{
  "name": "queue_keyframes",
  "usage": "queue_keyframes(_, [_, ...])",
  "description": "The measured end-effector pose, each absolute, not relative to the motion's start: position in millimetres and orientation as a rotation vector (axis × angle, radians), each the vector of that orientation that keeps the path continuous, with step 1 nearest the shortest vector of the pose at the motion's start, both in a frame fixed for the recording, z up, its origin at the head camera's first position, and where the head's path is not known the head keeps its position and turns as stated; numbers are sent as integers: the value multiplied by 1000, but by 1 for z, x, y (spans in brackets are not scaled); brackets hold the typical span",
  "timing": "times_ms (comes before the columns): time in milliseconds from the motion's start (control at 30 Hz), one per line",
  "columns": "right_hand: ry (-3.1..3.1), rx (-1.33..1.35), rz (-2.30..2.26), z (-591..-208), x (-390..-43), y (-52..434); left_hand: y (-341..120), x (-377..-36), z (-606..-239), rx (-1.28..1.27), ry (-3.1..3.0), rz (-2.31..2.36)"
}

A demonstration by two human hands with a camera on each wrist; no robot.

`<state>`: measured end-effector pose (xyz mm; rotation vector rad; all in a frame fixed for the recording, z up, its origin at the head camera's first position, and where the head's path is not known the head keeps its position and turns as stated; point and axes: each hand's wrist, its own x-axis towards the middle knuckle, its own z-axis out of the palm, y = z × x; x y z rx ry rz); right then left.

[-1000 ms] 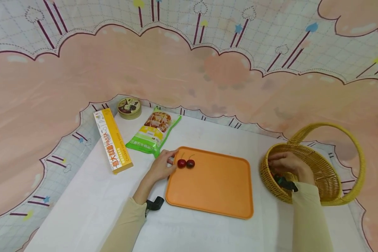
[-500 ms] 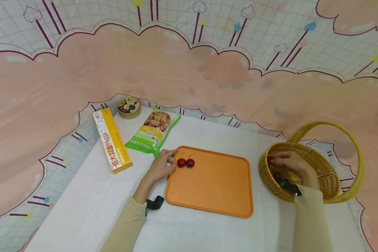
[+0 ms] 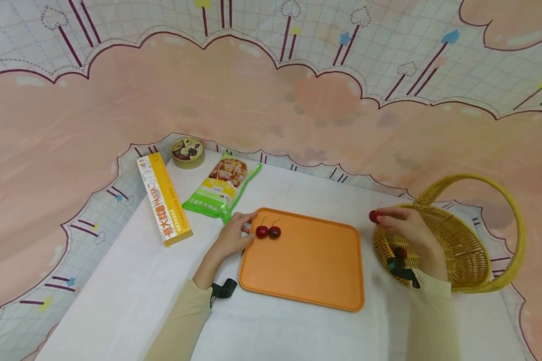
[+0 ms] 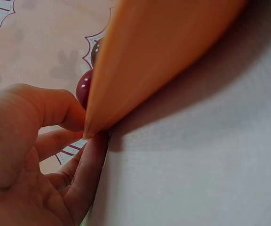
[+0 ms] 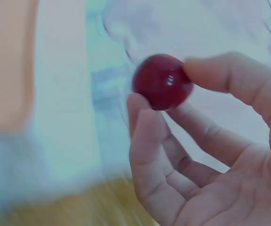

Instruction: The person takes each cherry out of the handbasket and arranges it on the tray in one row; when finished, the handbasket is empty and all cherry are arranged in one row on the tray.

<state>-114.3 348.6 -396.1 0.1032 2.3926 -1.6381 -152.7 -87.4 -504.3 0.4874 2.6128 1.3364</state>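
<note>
Between thumb and fingertips my right hand [image 3: 408, 230] pinches a red cherry [image 5: 161, 82], held over the left rim of the yellow wicker basket [image 3: 476, 250]. Another dark cherry [image 3: 400, 252] lies inside the basket, beside the wrist. My left hand [image 3: 233, 235] grips the left edge of the orange tray [image 3: 307, 271]; in the left wrist view the thumb is on the upper side of the rim and a finger underneath. Two cherries with stems sit side by side near the tray's upper left corner, a red cherry [image 3: 262, 231] and a darker cherry [image 3: 274, 232].
Left of the tray lies a yellow and white pasta box [image 3: 164, 200]. A green food packet [image 3: 223, 186] and a round tin [image 3: 187, 152] are behind it, toward the back left. The basket's tall handle [image 3: 519, 225] arches up on the right. A patterned cloth [image 3: 271, 115] hangs behind.
My right hand has come up out of the basket and moved left, bringing a red cherry over the rim. The left hand keeps its hold on the tray edge.
</note>
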Motion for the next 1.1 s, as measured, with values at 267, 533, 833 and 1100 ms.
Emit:
queue_keyframes(267, [2367, 58, -1645, -431, -136, 282, -86, -153, -504, 475, 2609, 1332])
queue_keyframes(533, [2345, 38, -1610, -456, -141, 233, -85, -151, -504, 471, 2614, 1335])
queue_keyframes(833, [2291, 44, -1546, -468, -145, 198, -85, -152, -502, 476, 2609, 1333])
queue_keyframes(1100, [2230, 104, -1615, -477, -143, 180, -86, -153, -504, 479, 2608, 1329])
